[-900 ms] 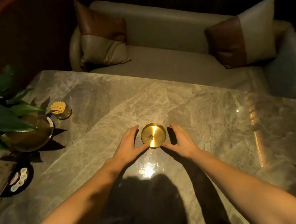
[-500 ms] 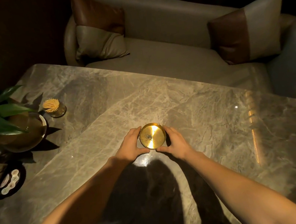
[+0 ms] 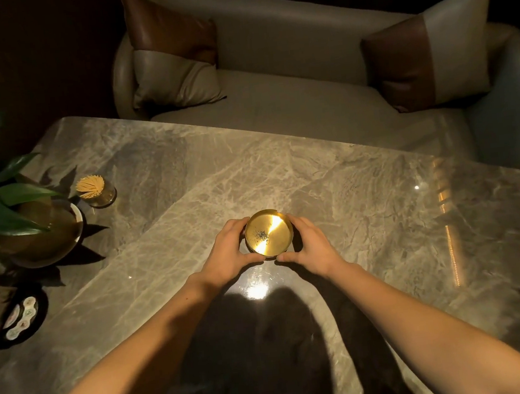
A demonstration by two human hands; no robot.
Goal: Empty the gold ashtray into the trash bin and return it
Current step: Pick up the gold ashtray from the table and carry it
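Observation:
A round gold ashtray (image 3: 268, 233) with a small patch of dark ash inside sits near the middle of the grey marble table (image 3: 362, 187). My left hand (image 3: 229, 253) cups its left side and my right hand (image 3: 309, 245) cups its right side, fingers wrapped around the rim. Whether the ashtray rests on the table or is slightly lifted I cannot tell. No trash bin is in view.
A toothpick holder (image 3: 95, 190) and a potted plant in a gold bowl (image 3: 38, 232) stand at the table's left. A dark tray with small packets (image 3: 19, 317) lies at the left edge. A beige sofa (image 3: 287, 67) with two cushions sits beyond the table's far edge.
Both hands closed in from beside the ashtray and now grip its sides. The view has tilted down slightly.

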